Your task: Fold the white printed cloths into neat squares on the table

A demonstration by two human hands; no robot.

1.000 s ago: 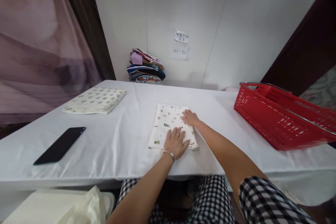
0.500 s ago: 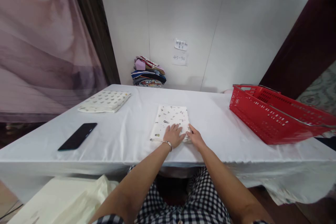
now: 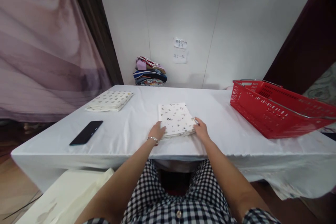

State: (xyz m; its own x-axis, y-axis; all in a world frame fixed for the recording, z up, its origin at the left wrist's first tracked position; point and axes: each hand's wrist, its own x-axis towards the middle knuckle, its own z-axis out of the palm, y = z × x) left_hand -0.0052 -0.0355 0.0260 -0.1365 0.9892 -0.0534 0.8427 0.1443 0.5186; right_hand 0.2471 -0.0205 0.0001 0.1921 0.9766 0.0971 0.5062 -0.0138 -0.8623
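Observation:
A folded white cloth (image 3: 176, 119) printed with small scattered motifs lies on the white-covered table (image 3: 210, 108) in front of me. My left hand (image 3: 156, 131) grips its near left corner, with the fingertips on the edge and a bracelet on the wrist. At the near right edge, my right hand (image 3: 201, 129) holds the same cloth, the fingers partly hidden at the side. The layers show along the near edge, which looks slightly raised off the table.
To the left lie another folded patterned cloth (image 3: 110, 100) and a black phone (image 3: 86, 133). A red plastic basket (image 3: 273, 115) stands at the right. Folded fabrics (image 3: 149, 71) are stacked against the back wall, near paper signs (image 3: 180, 56). Below left is a white surface (image 3: 65, 192).
My left hand has moved from the top of the cloth to its left edge. My right hand has shifted slightly outward along the right edge. The cloth has turned a little.

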